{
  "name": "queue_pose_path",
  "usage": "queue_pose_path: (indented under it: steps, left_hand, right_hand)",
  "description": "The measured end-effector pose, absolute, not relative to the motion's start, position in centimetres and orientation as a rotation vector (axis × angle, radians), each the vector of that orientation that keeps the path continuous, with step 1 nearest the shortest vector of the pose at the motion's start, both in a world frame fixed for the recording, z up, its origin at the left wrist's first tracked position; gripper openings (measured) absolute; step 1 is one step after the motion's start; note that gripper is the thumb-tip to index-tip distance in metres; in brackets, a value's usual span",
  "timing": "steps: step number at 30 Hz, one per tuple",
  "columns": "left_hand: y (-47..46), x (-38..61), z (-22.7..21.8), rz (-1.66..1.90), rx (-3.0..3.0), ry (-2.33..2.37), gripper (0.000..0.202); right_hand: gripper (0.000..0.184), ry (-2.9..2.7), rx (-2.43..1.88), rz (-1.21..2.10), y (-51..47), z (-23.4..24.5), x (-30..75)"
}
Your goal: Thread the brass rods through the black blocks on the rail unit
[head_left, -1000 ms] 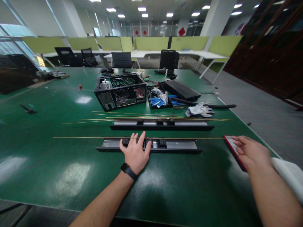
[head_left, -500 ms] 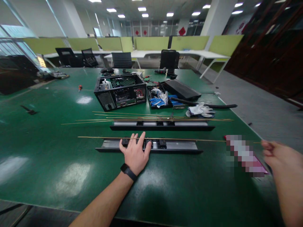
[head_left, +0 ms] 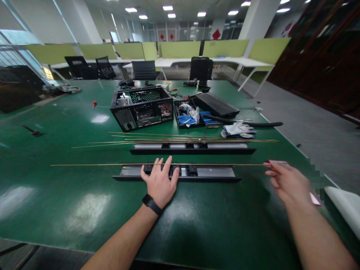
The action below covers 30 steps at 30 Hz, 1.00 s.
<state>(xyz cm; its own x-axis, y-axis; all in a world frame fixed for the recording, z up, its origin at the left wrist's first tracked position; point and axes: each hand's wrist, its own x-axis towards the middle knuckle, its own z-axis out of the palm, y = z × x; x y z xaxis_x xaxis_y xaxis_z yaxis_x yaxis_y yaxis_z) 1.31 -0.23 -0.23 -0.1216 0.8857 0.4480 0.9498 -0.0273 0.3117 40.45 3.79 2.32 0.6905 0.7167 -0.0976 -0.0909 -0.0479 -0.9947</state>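
My left hand (head_left: 160,180) lies flat with fingers spread on the black blocks of the near black rail (head_left: 208,173), pressing it to the green table (head_left: 70,195). A long thin brass rod (head_left: 98,164) runs along the rail's far edge. My right hand (head_left: 287,183) pinches the rod's right end with closed fingers, above a red-edged flat object (head_left: 314,198) near the table's right edge.
A second black rail (head_left: 194,148) lies farther back with several more brass rods (head_left: 168,139) behind it. Beyond are an open black computer case (head_left: 140,108), a tray with blue and white gloves (head_left: 189,114), white gloves (head_left: 237,130), a black hose (head_left: 253,123) and a white cloth (head_left: 344,210).
My right hand pulled the brass rod out to the right, then pushed it back left through the rail's blocks. The left hand has stayed on the rail.
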Motion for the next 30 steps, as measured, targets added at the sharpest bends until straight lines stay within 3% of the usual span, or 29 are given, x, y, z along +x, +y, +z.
queue_pose_path:
  steps: [3, 9, 19, 26, 30]
  left_hand:
    - [-0.2, 1.3, -0.2, -0.847, -2.000, -2.105, 0.045]
    - [-0.2, 1.2, -0.3, -0.852, -2.010, -2.103, 0.045]
    - [-0.4, 1.2, -0.2, -0.863, -2.015, -2.098, 0.045]
    - [-0.3, 1.1, -0.2, -0.862, -2.012, -2.110, 0.046]
    - [-0.3, 1.2, -0.2, -0.857, -2.016, -2.112, 0.046]
  right_hand:
    - [0.011, -0.598, -1.456, 0.899, 2.9, 2.4, 35.6]
    - [0.041, -0.691, -1.427, 0.972, 1.7, 2.5, 28.8]
    - [0.052, -0.727, -1.344, 1.130, 1.2, 2.5, 24.3]
    - [0.046, -0.656, -1.302, 1.178, 1.6, 2.3, 24.4]
    - [0.052, -0.666, -1.275, 1.157, 1.4, 2.4, 24.3]
